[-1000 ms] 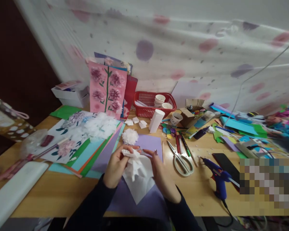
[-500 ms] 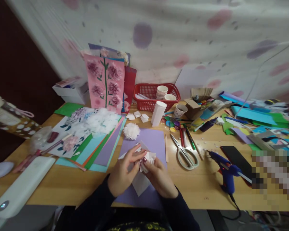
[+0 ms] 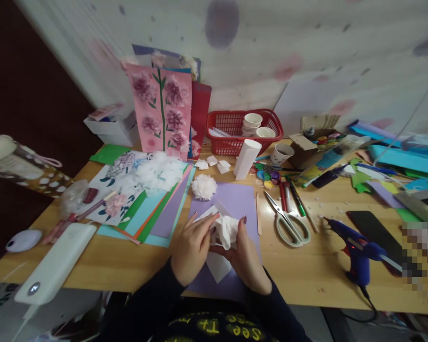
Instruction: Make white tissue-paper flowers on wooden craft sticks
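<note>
Between my two hands is a crumpled white tissue paper bundle (image 3: 227,231), held above a sheet of purple paper (image 3: 240,197). My left hand (image 3: 192,247) grips its left side, fingers bent against the tissue. From the right, my right hand (image 3: 248,259) holds it with the thumb raised along its edge and the other fingers partly hidden underneath. A flat piece of white paper (image 3: 218,268) lies below the hands on the purple sheet. Just beyond them, a fluffy white paper flower (image 3: 204,187) rests at the sheet's upper left corner.
Scissors (image 3: 288,223) and a blue glue gun (image 3: 358,244) lie to the right. Behind stand a white paper roll (image 3: 247,159) and a red basket (image 3: 226,145) with cups. Coloured paper sheets (image 3: 157,228) and a white power bank (image 3: 57,261) are on the left.
The view has shifted, so the table appears moved right and slightly up. My right thumb has lifted upright, my fingers have spread apart somewhat, and more of the tissue bundle shows between my hands.
</note>
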### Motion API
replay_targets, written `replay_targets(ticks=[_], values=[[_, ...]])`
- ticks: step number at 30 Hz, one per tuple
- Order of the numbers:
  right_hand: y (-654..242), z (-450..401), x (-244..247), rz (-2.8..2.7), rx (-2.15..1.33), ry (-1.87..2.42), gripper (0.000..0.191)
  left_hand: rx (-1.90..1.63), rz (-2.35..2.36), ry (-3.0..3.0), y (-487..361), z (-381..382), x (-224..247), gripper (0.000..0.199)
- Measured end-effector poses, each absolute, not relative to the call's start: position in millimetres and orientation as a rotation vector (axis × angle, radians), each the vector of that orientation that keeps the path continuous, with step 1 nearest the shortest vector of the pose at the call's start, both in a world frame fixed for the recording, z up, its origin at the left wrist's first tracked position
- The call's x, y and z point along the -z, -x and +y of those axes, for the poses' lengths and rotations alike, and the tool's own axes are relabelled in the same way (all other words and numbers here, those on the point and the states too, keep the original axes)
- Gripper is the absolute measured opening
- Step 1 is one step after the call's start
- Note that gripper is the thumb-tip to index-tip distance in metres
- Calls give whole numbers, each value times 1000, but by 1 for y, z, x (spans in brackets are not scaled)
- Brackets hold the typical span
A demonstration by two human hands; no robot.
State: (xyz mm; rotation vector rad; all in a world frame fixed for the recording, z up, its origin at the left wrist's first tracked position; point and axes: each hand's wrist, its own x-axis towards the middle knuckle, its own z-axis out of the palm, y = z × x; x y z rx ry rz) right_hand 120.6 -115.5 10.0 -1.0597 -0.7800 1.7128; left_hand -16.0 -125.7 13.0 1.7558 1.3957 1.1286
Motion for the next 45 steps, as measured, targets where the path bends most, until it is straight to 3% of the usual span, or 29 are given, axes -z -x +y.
replay_targets(ticks=[3,7,15,23,33,38,42,45], values=[[-116,-116,-5,-667,-1755,1103,58,-1185,1429,-1908,5,-128,-9,43],[-113,-120,-5,-940,-1461,1260,42,-1156,1327,-1650,-5,-134,-13,46],[-110,-126,-2,-1056,-1132,1446,36,-1070,1064,-1277,-10,-142,-19,55],[-129,-122,-5,-1211,-1195,1351,37,-1227,1253,-1023,-2,-128,-9,37],[-121,-132,4,-1393,-774,1171,6,-1357,1232,-1020,-8,-135,-8,34],[-122,-137,-1,-1700,-618,1104,24,-1317,1056,-769,-11,-134,-8,51],[-141,-138,-7,-1944,-808,1000,25,-1323,1166,-722,-8,-129,-6,43],[-160,-122,-6,-1855,-728,1277,23,-1382,1238,-790,-4,-124,-6,40]])
